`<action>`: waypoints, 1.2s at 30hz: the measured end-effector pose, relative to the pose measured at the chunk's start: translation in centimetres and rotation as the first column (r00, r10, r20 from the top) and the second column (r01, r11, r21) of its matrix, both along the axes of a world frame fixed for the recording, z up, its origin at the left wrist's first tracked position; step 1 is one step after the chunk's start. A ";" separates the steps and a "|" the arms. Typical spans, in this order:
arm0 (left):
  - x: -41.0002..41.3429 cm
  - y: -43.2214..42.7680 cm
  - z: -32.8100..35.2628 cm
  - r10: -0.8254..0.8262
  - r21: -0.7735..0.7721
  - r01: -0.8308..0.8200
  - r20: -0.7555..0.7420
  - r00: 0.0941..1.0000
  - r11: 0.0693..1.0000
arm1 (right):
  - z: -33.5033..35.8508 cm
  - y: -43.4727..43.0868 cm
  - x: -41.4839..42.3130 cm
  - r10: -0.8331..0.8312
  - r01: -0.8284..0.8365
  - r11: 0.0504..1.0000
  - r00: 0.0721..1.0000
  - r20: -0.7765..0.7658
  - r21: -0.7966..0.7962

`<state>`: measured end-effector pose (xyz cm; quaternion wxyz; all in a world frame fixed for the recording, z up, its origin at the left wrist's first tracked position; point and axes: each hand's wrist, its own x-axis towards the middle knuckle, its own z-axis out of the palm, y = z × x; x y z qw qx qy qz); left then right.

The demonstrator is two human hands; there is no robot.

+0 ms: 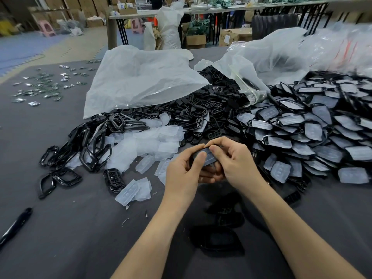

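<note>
Clear bag (141, 81) behind black parts pile (201, 111); pen (16, 224) near left edge; green bits (40, 87) scattered far left.

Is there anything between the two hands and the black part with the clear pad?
No, nothing visible. The left hand and the right hand already hold the black part directly, thumbs on its clear pad.

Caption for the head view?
Left hand and right hand grip a black frame with translucent pad above a grey table heaped with parts.
</note>
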<state>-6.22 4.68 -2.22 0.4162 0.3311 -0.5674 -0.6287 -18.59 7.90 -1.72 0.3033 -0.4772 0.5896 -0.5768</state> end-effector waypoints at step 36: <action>2.5 -3.0 -2.0 0.493 -0.601 -0.044 0.610 0.620 0.798 | 1.0 2.1 -10.3 -0.810 0.810 0.587 0.586 0.026 0.002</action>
